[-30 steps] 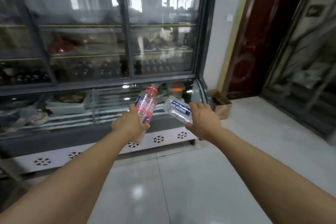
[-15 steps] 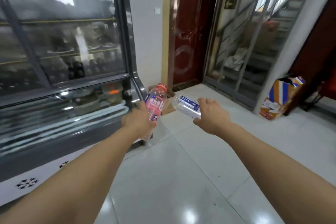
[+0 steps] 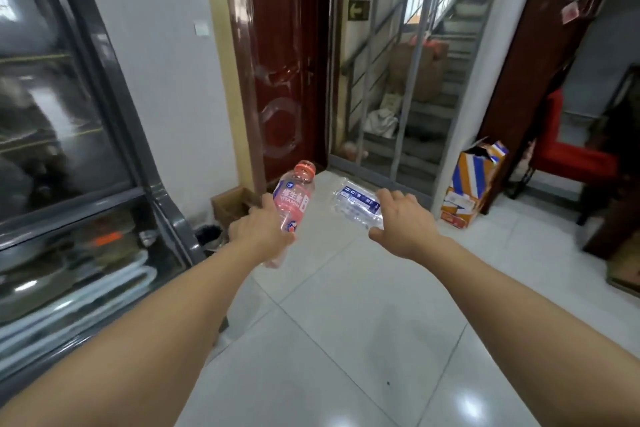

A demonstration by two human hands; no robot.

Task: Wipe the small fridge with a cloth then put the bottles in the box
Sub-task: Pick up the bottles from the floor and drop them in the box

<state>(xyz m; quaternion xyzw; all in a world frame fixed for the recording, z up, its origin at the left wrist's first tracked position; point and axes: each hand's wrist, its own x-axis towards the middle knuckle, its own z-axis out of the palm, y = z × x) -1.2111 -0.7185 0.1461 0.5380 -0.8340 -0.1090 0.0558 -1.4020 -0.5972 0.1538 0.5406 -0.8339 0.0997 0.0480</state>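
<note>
Right now my left hand (image 3: 258, 230) grips the pink vitamin-drink bottle (image 3: 291, 206), its long axis tilted, cap toward one o'clock. My right hand (image 3: 403, 224) holds the clear water bottle (image 3: 356, 203) lying nearly flat, pointing to ten o'clock. I judge the small brown cardboard box (image 3: 230, 206) at eleven o'clock, just beyond my left hand beside the fridge (image 3: 104, 114), to be the target, so the left is nearer. A striped carton (image 3: 472, 180) stands at two o'clock on the glossy white tile floor (image 3: 346, 322).
</note>
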